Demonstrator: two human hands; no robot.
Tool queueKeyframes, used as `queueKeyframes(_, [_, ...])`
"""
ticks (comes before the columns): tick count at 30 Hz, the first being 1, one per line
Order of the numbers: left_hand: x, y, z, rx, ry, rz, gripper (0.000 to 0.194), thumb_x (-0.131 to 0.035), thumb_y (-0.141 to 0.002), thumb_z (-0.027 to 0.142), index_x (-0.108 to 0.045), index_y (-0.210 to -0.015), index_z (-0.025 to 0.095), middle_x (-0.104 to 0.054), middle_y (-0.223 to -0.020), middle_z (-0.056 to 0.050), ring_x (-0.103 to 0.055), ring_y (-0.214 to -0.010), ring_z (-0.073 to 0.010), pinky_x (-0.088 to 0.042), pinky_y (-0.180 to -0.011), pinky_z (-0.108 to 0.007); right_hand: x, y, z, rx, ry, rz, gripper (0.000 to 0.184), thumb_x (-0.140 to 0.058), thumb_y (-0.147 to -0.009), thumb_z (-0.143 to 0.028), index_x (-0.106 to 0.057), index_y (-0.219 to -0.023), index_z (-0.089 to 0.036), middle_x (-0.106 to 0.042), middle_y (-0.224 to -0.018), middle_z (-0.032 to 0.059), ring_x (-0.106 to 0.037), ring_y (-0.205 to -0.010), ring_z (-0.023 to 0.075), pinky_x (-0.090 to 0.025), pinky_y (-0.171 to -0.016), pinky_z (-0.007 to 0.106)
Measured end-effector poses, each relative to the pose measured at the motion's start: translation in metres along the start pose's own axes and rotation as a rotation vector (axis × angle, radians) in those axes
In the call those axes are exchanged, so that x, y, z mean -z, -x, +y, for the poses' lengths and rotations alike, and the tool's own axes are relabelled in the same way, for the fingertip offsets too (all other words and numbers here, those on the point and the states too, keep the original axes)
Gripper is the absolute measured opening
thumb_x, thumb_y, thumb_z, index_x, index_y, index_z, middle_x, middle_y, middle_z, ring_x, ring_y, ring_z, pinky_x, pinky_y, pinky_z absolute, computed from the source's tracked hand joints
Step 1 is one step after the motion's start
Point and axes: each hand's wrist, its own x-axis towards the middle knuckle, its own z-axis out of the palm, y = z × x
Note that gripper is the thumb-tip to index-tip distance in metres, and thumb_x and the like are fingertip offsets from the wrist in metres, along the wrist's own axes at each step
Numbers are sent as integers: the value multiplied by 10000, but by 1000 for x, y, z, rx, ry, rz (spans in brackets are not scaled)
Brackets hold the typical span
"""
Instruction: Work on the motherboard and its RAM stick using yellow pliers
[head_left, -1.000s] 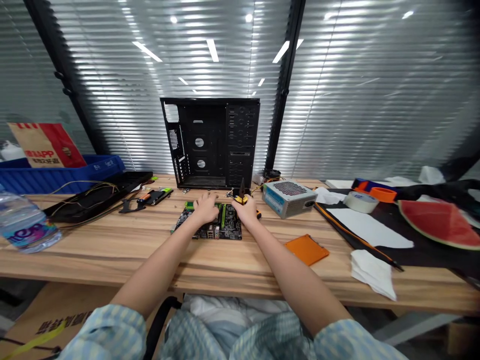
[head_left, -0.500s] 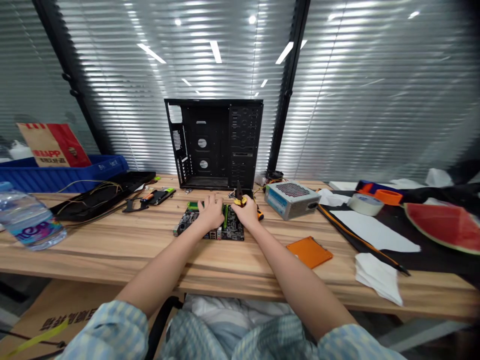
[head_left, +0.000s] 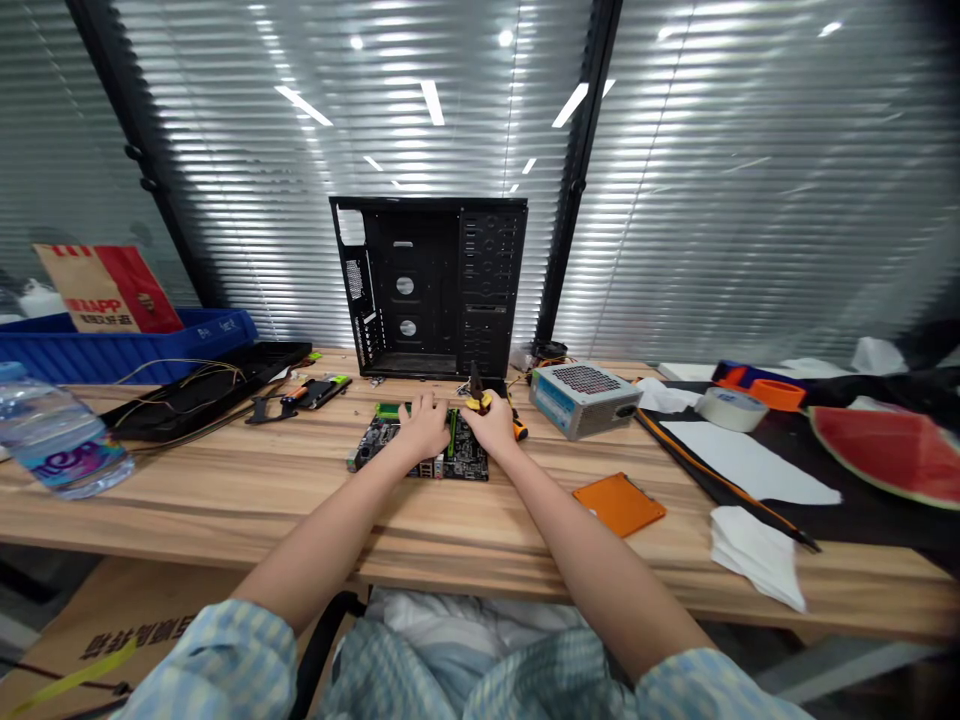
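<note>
- I'm keeping the motherboard [head_left: 382, 447] flat on the wooden desk [head_left: 225, 510]; it is lying at the middle of the desk, right under my hands, with its rear ports facing me;
- My left hand [head_left: 424, 425] is pressing on the board, open, with its fingers curving down; it isn't gripping anything that I can see;
- My right hand [head_left: 493, 425] is closed narrowly around the yellow grips of the needle-nose pliers [head_left: 478, 398]; their dark tips are pointing up and away from me, over the far edge of the board;
- Very little is changing from the last picture; my hands and the pliers are hardly shifting, so the board is staying where it is;
- A screwdriver [head_left: 519, 430] is lying just beside my right hand;
- Beyond the board, a black PC case [head_left: 427, 290] is standing upright and open; a power supply [head_left: 585, 402] is sitting to its right;
- An orange plate [head_left: 619, 503] is lying nearer me; a water bottle [head_left: 64, 440] is lying well off to my left.
</note>
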Motion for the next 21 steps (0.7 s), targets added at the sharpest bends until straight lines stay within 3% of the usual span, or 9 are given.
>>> queueKeyframes(8, [-2,-3,-3,-18,9,-22,527,-372,-852,288,-399,-1368,188,-420,-1437,-174,-343,-1349,-330,-221,-1087,-629,-2,-2,4,-30,-8,6,178,-608,-625,-325,-474,-697,-232,-546,-637,-48,-470,-618,147,-345,-608,251])
queueKeyframes(18, [-3,-1,-1,53,-24,6,568,-399,-862,393,-400,-1374,147,-393,-1458,-196,-326,-1359,-345,-265,-1079,-575,-3,-3,8,-51,-41,41,171,-602,-638,-339,-490,-711,-231,-581,-664,-37,-487,-618,153,-351,-599,252])
queueKeyframes(21, [-4,-1,-1,67,-19,4,542,-334,-899,416,-415,-1364,150,-383,-1465,-198,-320,-1362,-355,-281,-1061,-570,-3,-3,8,-58,-49,41,162,-605,-638,-326,-493,-707,-233,-581,-655,-37,-484,-610,151,-354,-596,251])
